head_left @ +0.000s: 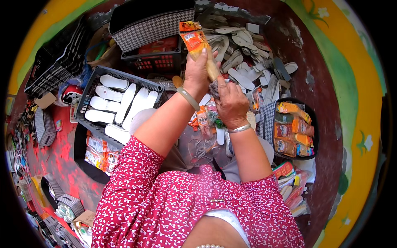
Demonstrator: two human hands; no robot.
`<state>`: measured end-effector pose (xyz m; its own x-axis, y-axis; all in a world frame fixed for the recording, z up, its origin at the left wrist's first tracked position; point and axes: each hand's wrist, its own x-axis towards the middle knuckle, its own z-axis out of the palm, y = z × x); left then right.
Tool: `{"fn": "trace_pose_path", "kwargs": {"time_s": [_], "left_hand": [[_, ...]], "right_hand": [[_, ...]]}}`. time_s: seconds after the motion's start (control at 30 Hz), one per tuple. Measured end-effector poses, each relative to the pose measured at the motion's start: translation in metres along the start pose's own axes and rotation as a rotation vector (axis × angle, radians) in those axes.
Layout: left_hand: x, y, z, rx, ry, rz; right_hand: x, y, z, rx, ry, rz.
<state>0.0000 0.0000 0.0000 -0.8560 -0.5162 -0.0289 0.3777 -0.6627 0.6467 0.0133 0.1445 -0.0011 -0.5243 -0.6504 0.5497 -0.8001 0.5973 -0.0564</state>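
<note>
My left hand (196, 74) grips an orange plastic package (192, 40) with a yellowish, see-through lower part, apparently packed insoles. My right hand (232, 103) is closed round a fuzzy grey-brown wad (214, 89), like a rag, against the package's lower end. Its fingertips are partly hidden, and so is what the wad touches. Beneath my hands lie more orange packets (203, 118) and a tangle of clear plastic strips (201, 149). Behind my right hand is a heap of loose pale insoles (242, 78).
A grey crate (154, 85) of white insoles (126, 103) stands at left. At right, a houndstooth bin (266, 122) holds packets (284, 131). Another houndstooth bin (153, 31) rests on a dark crate (151, 62) at the back. A black crate (53, 68) stands far left.
</note>
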Motion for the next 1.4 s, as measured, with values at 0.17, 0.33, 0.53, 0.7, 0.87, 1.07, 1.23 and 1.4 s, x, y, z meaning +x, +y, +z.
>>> {"fn": "trace_pose_path", "kwargs": {"time_s": [0.17,0.33,0.53,0.7,0.87,1.07,1.23,1.4], "left_hand": [[0.016,0.021,-0.010,-0.144,0.003,0.064],[0.023,0.037,-0.019,-0.109,-0.187,-0.076],[0.014,0.032,-0.011,-0.019,-0.403,-0.310],[-0.024,0.011,0.018,0.028,-0.548,-0.326],[-0.043,0.002,0.024,0.120,-0.636,-0.547],[-0.051,0.005,0.024,0.134,-0.699,-0.661],[-0.048,0.003,0.021,0.178,-0.689,-0.648],[-0.045,0.011,0.020,0.205,-0.743,-0.648]], "right_hand": [[0.002,0.005,-0.011,0.317,-0.075,-0.064],[0.002,0.070,-0.027,1.155,-0.397,0.518],[0.009,0.070,-0.052,1.566,0.215,0.530],[0.013,0.038,-0.011,0.825,0.281,0.050],[0.016,0.034,-0.013,0.295,0.327,0.081],[0.016,0.066,-0.023,0.520,0.353,0.298],[0.017,0.063,-0.024,0.988,0.340,0.298],[0.016,0.059,-0.022,0.997,0.133,0.427]]}}
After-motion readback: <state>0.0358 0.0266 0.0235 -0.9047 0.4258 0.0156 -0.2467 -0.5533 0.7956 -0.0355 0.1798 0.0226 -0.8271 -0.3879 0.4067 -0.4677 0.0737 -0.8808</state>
